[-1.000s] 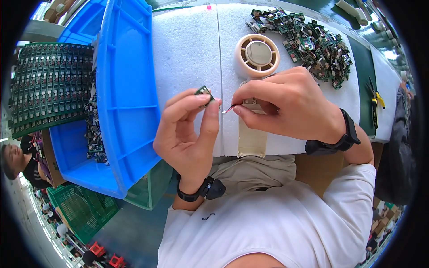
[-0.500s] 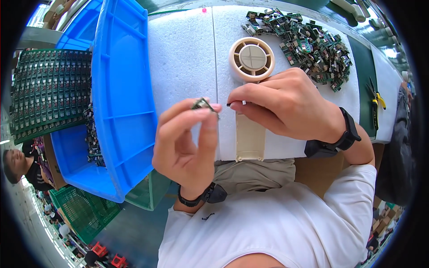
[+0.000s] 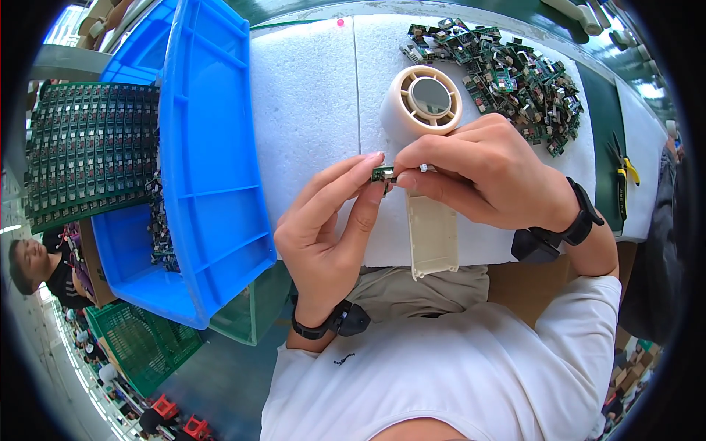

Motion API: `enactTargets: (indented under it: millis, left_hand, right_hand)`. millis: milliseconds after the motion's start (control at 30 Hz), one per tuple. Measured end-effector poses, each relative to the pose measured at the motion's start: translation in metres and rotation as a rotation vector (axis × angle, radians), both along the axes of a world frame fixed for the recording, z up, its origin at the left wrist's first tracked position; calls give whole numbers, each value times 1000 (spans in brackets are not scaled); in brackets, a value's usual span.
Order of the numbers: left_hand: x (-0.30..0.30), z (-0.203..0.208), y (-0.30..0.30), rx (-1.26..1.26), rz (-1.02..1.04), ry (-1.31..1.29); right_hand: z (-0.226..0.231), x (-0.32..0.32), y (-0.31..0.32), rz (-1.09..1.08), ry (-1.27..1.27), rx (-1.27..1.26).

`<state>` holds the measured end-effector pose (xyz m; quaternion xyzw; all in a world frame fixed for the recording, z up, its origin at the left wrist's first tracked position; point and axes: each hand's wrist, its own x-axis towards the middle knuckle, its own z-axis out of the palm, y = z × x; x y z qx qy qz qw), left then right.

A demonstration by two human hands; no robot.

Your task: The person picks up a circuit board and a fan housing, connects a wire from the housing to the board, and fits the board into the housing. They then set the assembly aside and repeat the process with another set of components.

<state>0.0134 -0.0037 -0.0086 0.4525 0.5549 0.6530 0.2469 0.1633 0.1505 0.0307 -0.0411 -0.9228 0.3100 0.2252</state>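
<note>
In the grip of the left hand (image 3: 323,231) a board (image 3: 382,174) is held below-left of the fan (image 3: 431,96), having been brought to the right hand (image 3: 500,173), by which a white connector (image 3: 424,168) is pinched, so both are now close.

I pinch a small green board (image 3: 382,174) between the thumb and forefinger of my left hand (image 3: 323,228). My right hand (image 3: 493,176) sits at its 3 o'clock end, a white plug (image 3: 424,168) between thumb and forefinger; I can't tell whether those fingertips touch the board. From there, a round cream fan (image 3: 432,97) stands near 1 o'clock, and a cream shell (image 3: 432,235) lies near 5, partly under my right hand. A heap of boards (image 3: 518,81) spreads on white foam (image 3: 305,95) between 1 and 2, pliers (image 3: 624,176) lie at 3, and a blue bin (image 3: 220,147) fills 9.
</note>
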Motion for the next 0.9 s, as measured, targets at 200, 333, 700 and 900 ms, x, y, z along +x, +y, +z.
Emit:
enactTargets:
  millis: [200,333,700,900]
  left_hand:
    - [-5,1,-1,17,-98,-56]
    - [-4,3,-4,9,-135,-124]
    - [-8,3,-5,58,-236,-451]
    - [-11,1,-4,18,-266,-484]
  right_hand:
    - [-1,3,2,35,7,-6]
    - [-2,3,2,43,30,5]
    - [-4,1,-3,-59,100,-204]
    - [-3,2,-2,-49,59,-197]
